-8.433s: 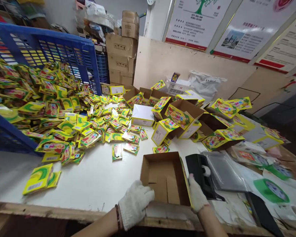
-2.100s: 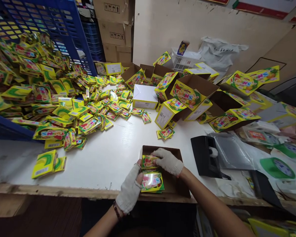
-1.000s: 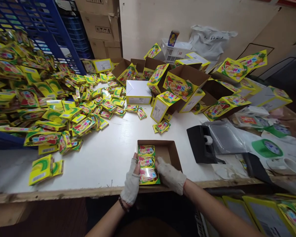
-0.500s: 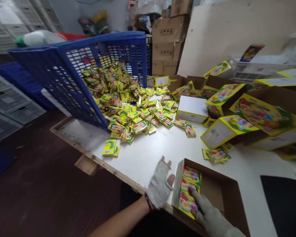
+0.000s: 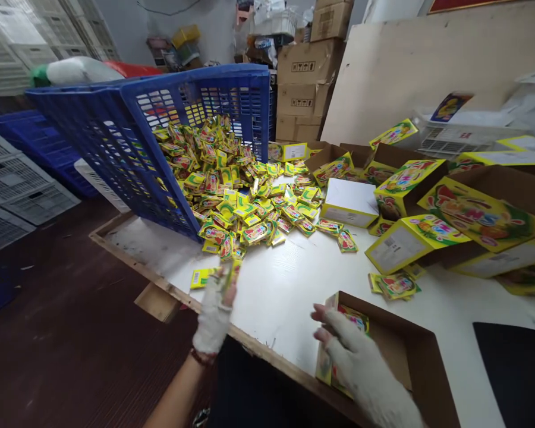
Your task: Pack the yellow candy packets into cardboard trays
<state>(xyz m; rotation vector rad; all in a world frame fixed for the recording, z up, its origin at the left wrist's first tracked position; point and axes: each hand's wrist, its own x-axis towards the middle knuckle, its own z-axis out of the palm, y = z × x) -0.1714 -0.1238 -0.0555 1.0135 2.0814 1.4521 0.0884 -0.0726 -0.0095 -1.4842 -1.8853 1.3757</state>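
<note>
My left hand [image 5: 213,318], in a whitish fingerless glove, pinches a small yellow-green packet [image 5: 232,273] near the table's front edge. Another yellow packet [image 5: 200,278] lies flat just behind those fingers. My right hand [image 5: 359,359], gloved the same way, hovers over the left side of an open cardboard box [image 5: 421,356]. Its fingers are stretched out and apart, with nothing in them. Inside the box, a row of fruit-printed packets [image 5: 357,318] lines the left wall, mostly hidden by this hand. A loose heap of packets [image 5: 249,208] spills across the table.
A tipped blue crate [image 5: 160,190] holds the heap's back part. Printed display boxes [image 5: 481,208] crowd the right side, with a few packets [image 5: 396,285] before them. A white-bottomed box [image 5: 350,199] stands mid-table. A wooden rim [image 5: 178,291] edges the white table [image 5: 285,285].
My left hand has moved left from beside the box to the packets and taken hold of one. My right hand has lifted off the packets in the box and spread its fingers.
</note>
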